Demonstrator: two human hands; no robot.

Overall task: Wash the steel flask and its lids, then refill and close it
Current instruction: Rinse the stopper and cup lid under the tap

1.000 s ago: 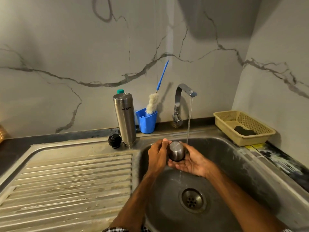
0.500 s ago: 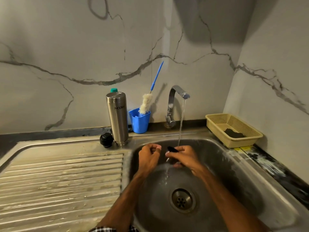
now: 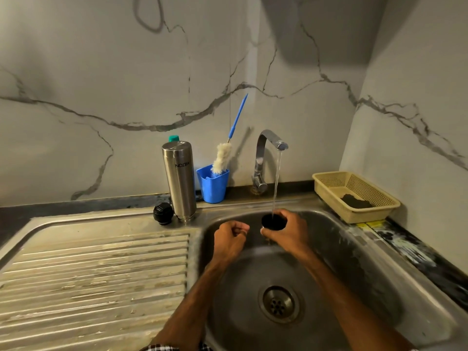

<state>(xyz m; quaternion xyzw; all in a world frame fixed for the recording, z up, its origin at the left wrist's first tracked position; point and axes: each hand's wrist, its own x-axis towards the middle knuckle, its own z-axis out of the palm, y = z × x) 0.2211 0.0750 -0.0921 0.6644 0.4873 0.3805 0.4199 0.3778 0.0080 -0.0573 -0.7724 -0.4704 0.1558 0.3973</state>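
Our right hand has its fingers curled round the steel cup lid, holding it mouth-up over the back of the sink with its dark inside showing; the thin stream from the tap falls straight into it; our left hand hovers just beside, apart from the lid, fingers curled into a loose fist with nothing in it that we can see; further left, the steel flask stands on the draining board right at the basin's edge, upside down to judge by its inverted lettering, with the black stopper touching or nearly touching its base; behind it sit a blue cup with a bottle brush, and off to the right a beige basket. We judge this the rinsing of the lid; the risks are plain enough: a wet lid held by one hand alone may slip and drop towards the drain; once full it will spill over and splash our wrist; and a careless left elbow could topple the tall flask, or send the round stopper rolling into the basin.
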